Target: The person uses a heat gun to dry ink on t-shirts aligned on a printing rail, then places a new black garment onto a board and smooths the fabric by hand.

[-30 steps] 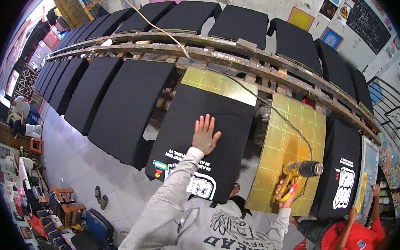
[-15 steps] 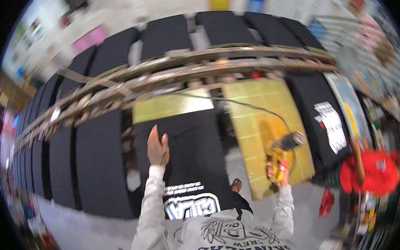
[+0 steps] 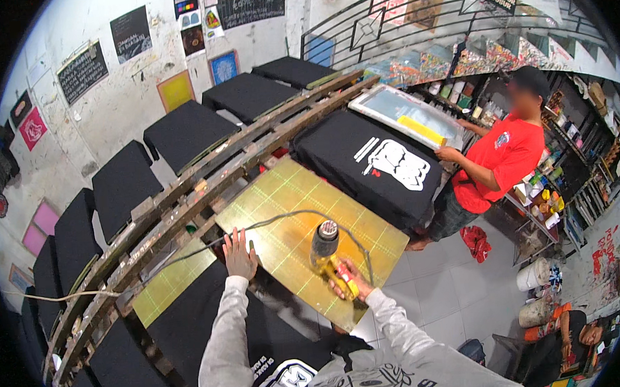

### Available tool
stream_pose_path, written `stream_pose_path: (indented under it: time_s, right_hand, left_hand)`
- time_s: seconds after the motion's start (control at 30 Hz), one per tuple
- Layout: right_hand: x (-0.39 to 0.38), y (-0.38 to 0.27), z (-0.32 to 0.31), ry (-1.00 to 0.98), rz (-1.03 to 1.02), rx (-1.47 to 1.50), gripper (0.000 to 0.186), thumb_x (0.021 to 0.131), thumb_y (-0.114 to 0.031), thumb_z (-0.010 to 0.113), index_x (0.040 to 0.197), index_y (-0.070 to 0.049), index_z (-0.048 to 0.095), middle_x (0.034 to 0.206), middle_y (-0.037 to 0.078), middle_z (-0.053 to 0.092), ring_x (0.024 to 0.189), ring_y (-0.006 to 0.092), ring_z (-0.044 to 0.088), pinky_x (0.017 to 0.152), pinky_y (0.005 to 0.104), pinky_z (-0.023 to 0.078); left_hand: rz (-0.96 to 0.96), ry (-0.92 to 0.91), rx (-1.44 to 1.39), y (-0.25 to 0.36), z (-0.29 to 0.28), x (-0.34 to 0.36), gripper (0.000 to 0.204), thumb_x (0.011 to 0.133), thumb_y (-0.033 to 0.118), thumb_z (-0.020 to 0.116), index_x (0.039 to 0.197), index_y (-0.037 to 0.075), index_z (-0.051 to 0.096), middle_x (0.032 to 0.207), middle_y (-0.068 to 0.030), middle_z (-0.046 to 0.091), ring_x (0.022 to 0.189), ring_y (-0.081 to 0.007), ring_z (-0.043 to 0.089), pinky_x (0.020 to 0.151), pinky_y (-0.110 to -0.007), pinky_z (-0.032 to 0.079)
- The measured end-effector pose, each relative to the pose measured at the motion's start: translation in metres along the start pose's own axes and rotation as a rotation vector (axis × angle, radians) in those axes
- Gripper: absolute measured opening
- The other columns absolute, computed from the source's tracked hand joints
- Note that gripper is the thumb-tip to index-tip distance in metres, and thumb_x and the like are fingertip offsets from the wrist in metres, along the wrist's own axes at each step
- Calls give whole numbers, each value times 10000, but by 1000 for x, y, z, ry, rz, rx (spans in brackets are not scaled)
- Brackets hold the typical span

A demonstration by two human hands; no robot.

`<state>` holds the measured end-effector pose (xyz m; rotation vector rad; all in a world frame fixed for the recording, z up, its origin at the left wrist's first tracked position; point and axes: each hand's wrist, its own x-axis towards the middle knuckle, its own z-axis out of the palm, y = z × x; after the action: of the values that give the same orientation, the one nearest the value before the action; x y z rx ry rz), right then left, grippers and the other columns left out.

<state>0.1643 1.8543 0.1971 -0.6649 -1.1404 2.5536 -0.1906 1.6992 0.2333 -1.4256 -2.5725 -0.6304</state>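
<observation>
My left hand [image 3: 238, 257] rests with spread fingers on the near left edge of a yellow, grid-lined board [image 3: 275, 195]. My right hand [image 3: 346, 279] grips a yellow-and-black heat gun [image 3: 325, 243] over that board, its nozzle tilted upward. A dark cord [image 3: 293, 213] loops across the board around the tool. Below my left arm lies a black shirt [image 3: 183, 305] with white printing, stretched on another board whose yellow end shows beyond it. To the right of the yellow board is a printed black shirt [image 3: 342, 146].
A co-worker in red [image 3: 494, 163] holds a framed screen [image 3: 404, 115] with a yellow strip. Several black-covered boards [image 3: 181, 134] line wooden rails [image 3: 204, 174]. A curved stair railing and cluttered shelves stand behind. Another person [image 3: 563, 348] is at lower right, near white buckets [image 3: 534, 278].
The view has swung to the right. My left hand has moved from the black shirt to the yellow board's edge, while my right hand still holds the heat gun.
</observation>
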Motion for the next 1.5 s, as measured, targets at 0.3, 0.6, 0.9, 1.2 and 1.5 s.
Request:
stream_pose_path:
  time_s: [0.3, 0.6, 0.9, 1.2, 1.5]
  right_hand:
    - [-96, -54, 117, -7, 21, 115, 592, 1005, -230, 574, 1478, -255, 218, 918, 156, 628, 599, 187, 614, 454, 290, 497]
    - [-103, -94, 235, 19, -278, -547, 659, 1036, -137, 496, 1536, -207, 73, 1025, 92, 570, 781, 125, 589, 637, 263, 503]
    - [-114, -29, 353, -316, -281, -640, 766, 1021, -266, 549, 1535, -36, 29, 1361, 242, 463, 1204, 266, 545, 1010, 394, 431]
    - [-139, -19, 378, -446, -412, -680, 754, 1016, -329, 530, 1556, -79, 67, 1516, 284, 280, 1332, 435, 449, 1069, 483, 424]
    - [-103, -72, 359, -458, -1049, -622, 823, 934, -600, 548, 1494, -50, 302, 1462, 286, 391, 1253, 428, 512, 998, 474, 454]
  left_hand:
    - [-99, -113, 114, 0, -4, 19, 386, 937, 324, 568, 1268, 125, 564, 1125, -144, 561, 1032, -379, 568, 955, -572, 364]
    - [-56, 15, -641, 49, -199, -101, 561, 839, 422, 710, 1312, 139, 608, 1201, -40, 584, 1044, -175, 563, 787, -289, 438]
    - [-490, 188, -1397, 59, -264, -247, 1081, 713, 596, 824, 1464, -8, 334, 1417, -140, 463, 1288, -255, 490, 1041, -384, 440]
    - [-645, 545, -1259, 105, -336, -233, 391, 926, 131, 641, 1289, -1, 579, 1331, -170, 592, 1188, -183, 593, 873, -260, 518]
    - [-4, 162, -1526, 59, -354, -233, 868, 841, 491, 718, 1457, 17, 332, 1446, -188, 414, 1360, -336, 429, 1086, -506, 437]
